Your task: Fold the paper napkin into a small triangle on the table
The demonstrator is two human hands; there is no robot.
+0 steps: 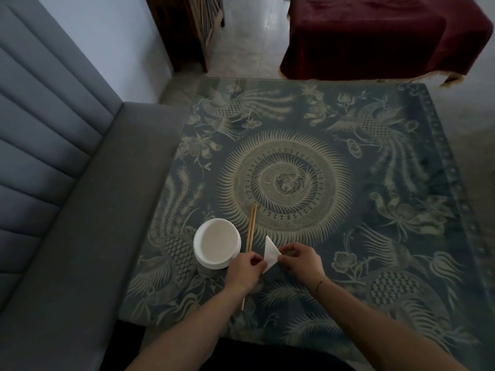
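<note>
Tabletop: broad, glossy, patterned blue-grey cloth apparently under glass. A slick surface, I'd judge; thin paper may skate on it unless pinned.

Grey bench seat along its left side.

White bowl, near edge, left of the work. Just beside it a pair of chopsticks, running under the left wrist.

Left hand and right hand close together, the paper napkin between them, low over or on the cloth; can't tell which.

Napkin: white, already a small triangle, apex pointing away from the person. Looks very light, limp, easily torn or creased.

Grip, left: fingertips pinched on the napkin's near-left edge. Grip, right: fingertips closed on its right corner.

Judgement: hold by corners and folded edges, light pressure; press creases flat with a fingertip, not a pull.
</note>
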